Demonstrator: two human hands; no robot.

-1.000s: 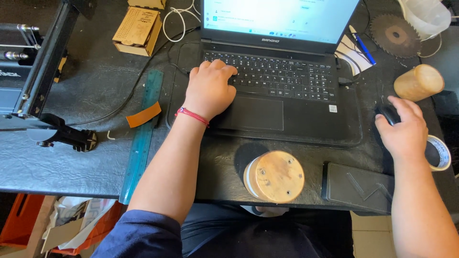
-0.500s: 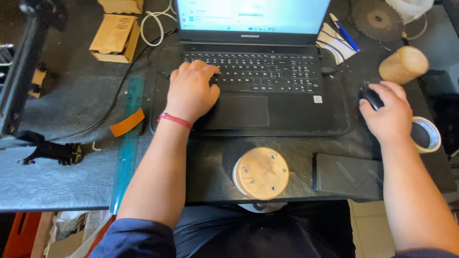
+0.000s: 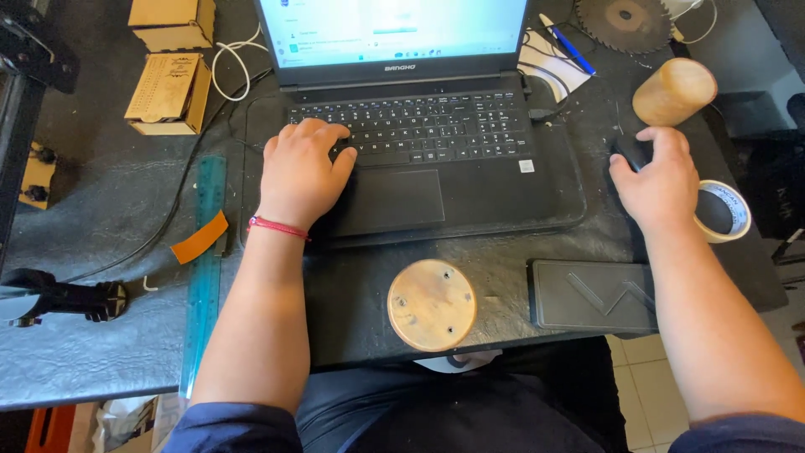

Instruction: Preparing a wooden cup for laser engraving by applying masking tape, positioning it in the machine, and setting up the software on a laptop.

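the laptop point(image 3: 419, 126), standing open on the tabletop point(image 3: 101, 335), is being worked on, its keys touched by the open left hand point(image 3: 300, 172) while the mouse point(image 3: 631, 151) is covered by the right hand point(image 3: 662, 180), so only light presses are judged necessary.

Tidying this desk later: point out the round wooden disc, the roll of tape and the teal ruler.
round wooden disc point(image 3: 431, 304), head view, centre of its top face.
roll of tape point(image 3: 738, 208), head view, right rim.
teal ruler point(image 3: 206, 277), head view, mid-length.
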